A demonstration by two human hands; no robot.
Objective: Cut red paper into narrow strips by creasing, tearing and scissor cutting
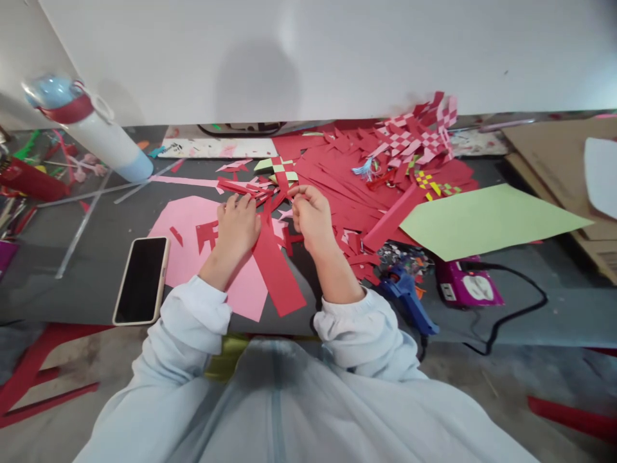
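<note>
My left hand (237, 225) lies on the table with fingers curled down over a bunch of red paper strips (276, 257), pressing them onto a pink sheet (190, 241). My right hand (311, 215) is closed in a pinch on the end of a thin red strip near the middle. Just beyond both hands lies a small woven piece of red and pale green strips (281, 168). Both forearms wear pale blue sleeves.
A phone (141, 280) lies face up at the left. A pile of red strips and woven red-pink pieces (414, 138) fills the back right. A green sheet (486, 222), a blue glue gun (407, 296), a purple box with cord (466, 286), a white bottle (103, 138) and cardboard (554, 154) surround them.
</note>
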